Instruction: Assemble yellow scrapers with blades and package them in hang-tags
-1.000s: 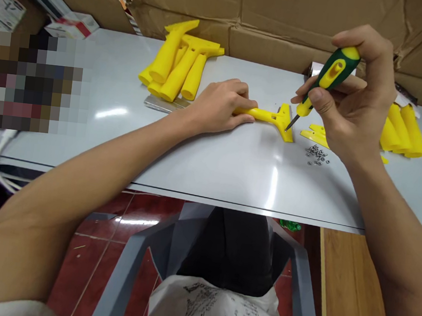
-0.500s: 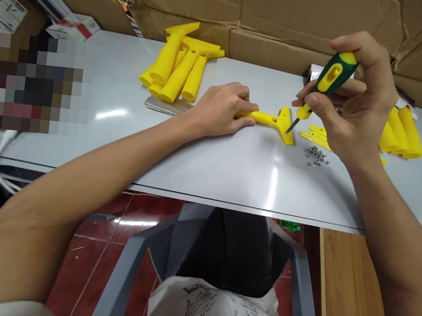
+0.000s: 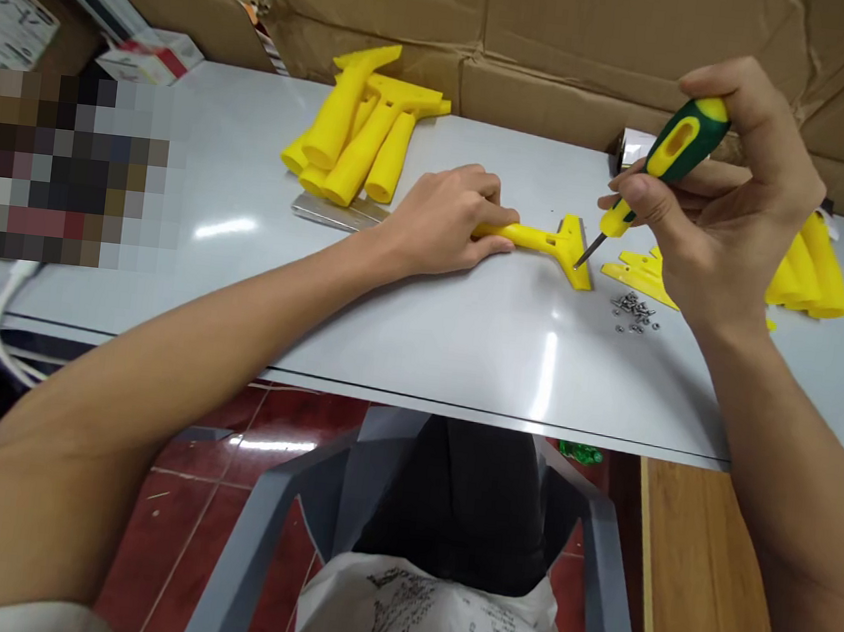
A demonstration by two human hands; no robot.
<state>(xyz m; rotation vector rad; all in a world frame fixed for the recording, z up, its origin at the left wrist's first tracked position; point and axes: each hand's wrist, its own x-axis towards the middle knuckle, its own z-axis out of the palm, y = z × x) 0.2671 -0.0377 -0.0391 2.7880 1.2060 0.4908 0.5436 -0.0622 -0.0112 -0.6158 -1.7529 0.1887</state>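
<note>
My left hand (image 3: 451, 221) is closed around the handle of a yellow plastic scraper (image 3: 532, 237), which lies on the white table with its wide head to the right. In my right hand (image 3: 736, 198) is a green and yellow screwdriver (image 3: 668, 166), tilted, its tip touching the lower part of the scraper's head at a small screw spot. Just right of the head lie flat yellow plastic pieces (image 3: 635, 274), partly behind my right hand. Below them is a small heap of metal screws (image 3: 635, 310).
Several yellow scraper handles (image 3: 365, 139) are stacked at the back left, and more yellow handles (image 3: 823, 273) lie at the right. Metal strips (image 3: 335, 210) rest under my left wrist. Cardboard (image 3: 548, 48) stands along the back. The table's front edge (image 3: 494, 419) is near my lap.
My right hand has shifted slightly right, leaning the screwdriver over more, with its tip still on the scraper's head. My left hand and the scraper stay in place.
</note>
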